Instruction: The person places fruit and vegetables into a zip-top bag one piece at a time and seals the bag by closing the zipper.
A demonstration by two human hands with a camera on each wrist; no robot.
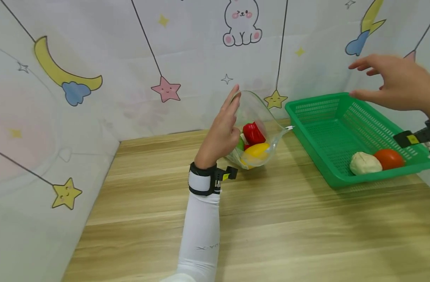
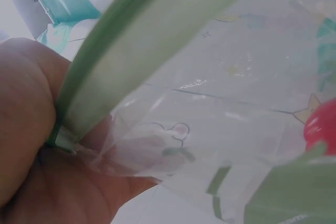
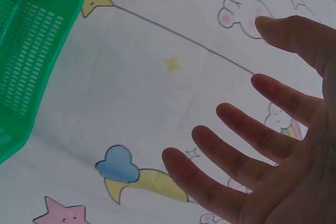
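Observation:
My left hand (image 1: 220, 135) pinches the edge of a clear zip bag (image 1: 250, 103) between thumb and fingers. The bag's mouth gapes wide, and its green-tinted rim crosses the left wrist view. Inside lie a red bell pepper (image 1: 254, 133), a yellow lemon-like piece (image 1: 255, 153) and something green, partly hidden behind the hand. My right hand (image 1: 400, 84) hovers over the far right of a green basket (image 1: 313, 156), holding nothing. In the right wrist view its fingers (image 3: 205, 182) are spread and the thumb stands apart.
In the basket's near right corner are a whitish, round, ridged vegetable (image 1: 365, 163) and a red tomato (image 1: 389, 158). The wooden table (image 1: 158, 188) stretches in front and to the left. A white cloth with cartoon prints (image 1: 201, 47) hangs behind.

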